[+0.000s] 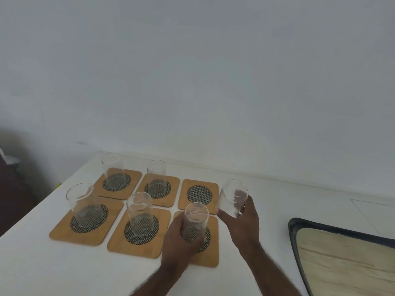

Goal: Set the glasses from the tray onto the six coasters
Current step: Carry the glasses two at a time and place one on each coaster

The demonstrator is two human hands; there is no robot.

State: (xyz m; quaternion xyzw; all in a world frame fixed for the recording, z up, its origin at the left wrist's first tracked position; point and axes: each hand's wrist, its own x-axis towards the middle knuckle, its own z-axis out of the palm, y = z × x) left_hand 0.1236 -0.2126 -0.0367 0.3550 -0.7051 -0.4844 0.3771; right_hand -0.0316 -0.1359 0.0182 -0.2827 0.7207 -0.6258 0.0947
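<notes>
Over the coasters, your left hand [181, 238] is gripping a glass [195, 221] on the near-right coaster [210, 253] — your right hand [241, 218] is holding a tilted glass [232, 198] beside the bare far-right coaster [199, 194].

My left hand [178, 238] hides the near-right coaster's [210, 256] left part. Tray [342, 259] cut off at right & bottom edges. My forearms run out the bottom. Everything's a bit blurry.

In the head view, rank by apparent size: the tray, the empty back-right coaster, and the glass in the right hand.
1. Tray, largest though cut off by the frame.
2. Empty back-right coaster and the glass in the right hand: look alike, and the glass is raised, so unranked.
</notes>
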